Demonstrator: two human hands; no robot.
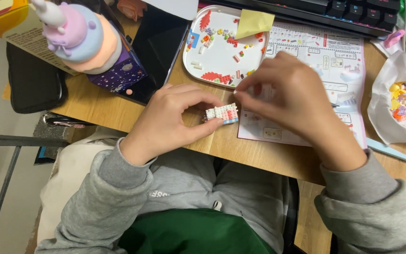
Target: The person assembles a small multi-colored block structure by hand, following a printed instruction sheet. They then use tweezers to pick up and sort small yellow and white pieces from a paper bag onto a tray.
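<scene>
My left hand [175, 120] grips a small block model [222, 113] of white, pink and pale blue bricks, holding it just above the wooden table [99, 106]. My right hand [290, 96] hovers over the model's top right, fingertips pinched together close to it; whether a tiny brick sits between them is too small to tell. Under the right hand lies the paper instruction sheet [320, 51].
A white tray [222, 47] of several loose red and coloured bricks, with a yellow sticky note [253, 22], sits behind the hands. A dark tablet [158, 44], a pastel toy figure [78, 35], a keyboard [334, 11] and a plastic bag of bricks [400, 101] surround them.
</scene>
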